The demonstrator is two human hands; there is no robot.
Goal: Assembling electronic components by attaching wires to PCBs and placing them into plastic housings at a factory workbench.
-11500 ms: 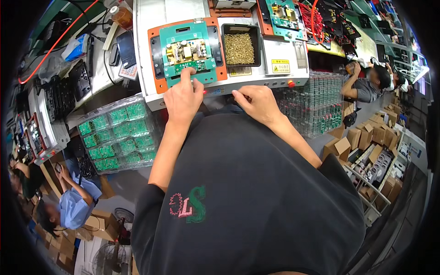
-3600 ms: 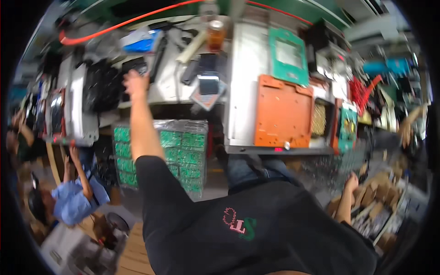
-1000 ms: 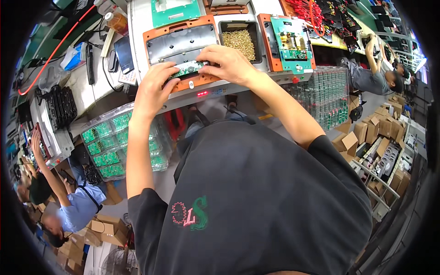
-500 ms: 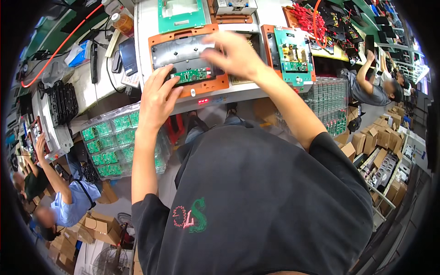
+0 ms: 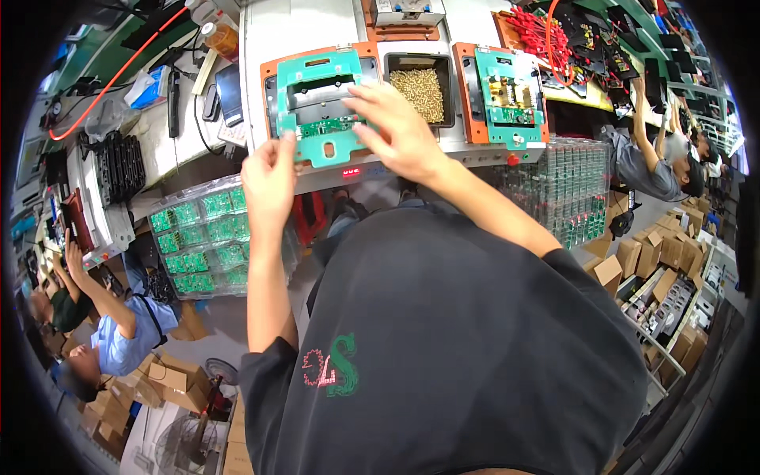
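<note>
A teal-green frame plate (image 5: pixel 312 149) with a large cut-out lies over an orange-rimmed fixture (image 5: pixel 366 50) on the bench. Through its opening shows a green circuit board (image 5: pixel 326 127) at the near side, above a dark metal bed. My left hand (image 5: pixel 267 176) pinches the plate's near left edge between thumb and fingers. At the right edge is my right hand (image 5: pixel 402 134), its fingers spread and thumb apart, fingertips at the plate. Whether it presses on the plate I cannot tell.
Right of the fixture stands a dark bin of small brass parts (image 5: pixel 417 91). Beyond it is a second orange fixture (image 5: pixel 473 127) with a teal plate. Clear trays of circuit boards (image 5: pixel 202 241) stand below the bench at left. A phone (image 5: pixel 229 93) lies left.
The teal frame plate has come from the far side of the bench onto the fixture, over the circuit board. My left hand has shifted from the board to the plate's edge. The brass-parts bin is uncovered.
</note>
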